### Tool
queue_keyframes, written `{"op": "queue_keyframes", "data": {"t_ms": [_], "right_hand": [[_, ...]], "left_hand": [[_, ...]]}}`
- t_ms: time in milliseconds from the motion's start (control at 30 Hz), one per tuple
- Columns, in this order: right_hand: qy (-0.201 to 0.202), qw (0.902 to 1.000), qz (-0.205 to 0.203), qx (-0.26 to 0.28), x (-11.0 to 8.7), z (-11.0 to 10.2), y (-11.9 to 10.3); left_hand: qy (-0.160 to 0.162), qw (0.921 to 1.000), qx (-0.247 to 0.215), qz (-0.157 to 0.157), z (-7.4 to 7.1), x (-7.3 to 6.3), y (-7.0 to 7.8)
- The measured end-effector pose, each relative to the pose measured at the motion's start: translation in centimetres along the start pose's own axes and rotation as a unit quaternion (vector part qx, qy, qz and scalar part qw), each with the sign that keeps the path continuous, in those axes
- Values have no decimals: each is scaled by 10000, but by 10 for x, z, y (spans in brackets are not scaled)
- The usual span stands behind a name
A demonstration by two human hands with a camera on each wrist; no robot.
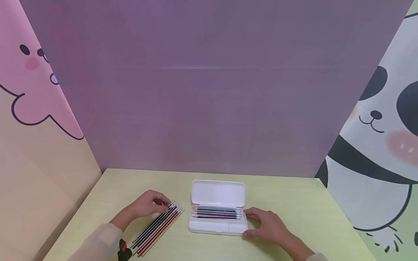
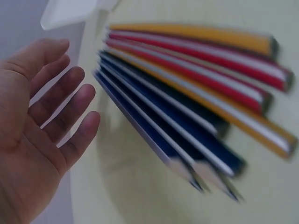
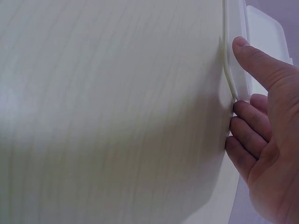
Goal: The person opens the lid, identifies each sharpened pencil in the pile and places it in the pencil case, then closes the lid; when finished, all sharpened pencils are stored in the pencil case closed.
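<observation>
A white pencil case point(image 1: 218, 226) lies with its lid point(image 1: 218, 193) raised. Several pencils point(image 1: 217, 214) lie side by side in its back compartment. My right hand point(image 1: 269, 226) grips the case's right end, thumb at the front corner and fingers toward the back one; in the right wrist view the thumb lies on the case's edge point(image 3: 238, 70). To the left, a bundle of loose pencils point(image 2: 182, 100), dark blue, black, red and yellow striped, rests on the table. My left hand point(image 1: 151, 203) hovers at their far ends, its fingers point(image 2: 84, 98) loosely bent and apart from them.
The light wooden table point(image 1: 281, 195) ends at a purple panel point(image 1: 209, 108) behind. A black object with a red patch point(image 1: 124, 250) sits by the left wrist. Cartoon-printed walls, one with a panda point(image 1: 375, 145), stand on both sides.
</observation>
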State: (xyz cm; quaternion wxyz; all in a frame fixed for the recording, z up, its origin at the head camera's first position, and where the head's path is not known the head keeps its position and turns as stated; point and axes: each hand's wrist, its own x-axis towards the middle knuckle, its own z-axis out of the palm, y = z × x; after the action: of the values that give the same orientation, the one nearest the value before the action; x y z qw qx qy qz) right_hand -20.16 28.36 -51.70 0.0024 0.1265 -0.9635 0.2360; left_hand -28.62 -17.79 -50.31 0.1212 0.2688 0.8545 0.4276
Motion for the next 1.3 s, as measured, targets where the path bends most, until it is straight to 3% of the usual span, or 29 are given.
{"op": "queue_keyframes", "data": {"t_ms": [200,567,933,1300], "right_hand": [[-5,10000,47,-20,0,0,1],[10,10000,32,-56,1,0,2],[51,9999,-112,-84,3,1,1],[-15,10000,77,-13,2,2,0]], "left_hand": [[63,9993,-293,-210,-2,-11,-19],[135,9990,-396,-174,-1,-21,-29],[5,9996,-279,-79,-1,-20,-28],[248,9991,214,-270,4,-19,-21]]}}
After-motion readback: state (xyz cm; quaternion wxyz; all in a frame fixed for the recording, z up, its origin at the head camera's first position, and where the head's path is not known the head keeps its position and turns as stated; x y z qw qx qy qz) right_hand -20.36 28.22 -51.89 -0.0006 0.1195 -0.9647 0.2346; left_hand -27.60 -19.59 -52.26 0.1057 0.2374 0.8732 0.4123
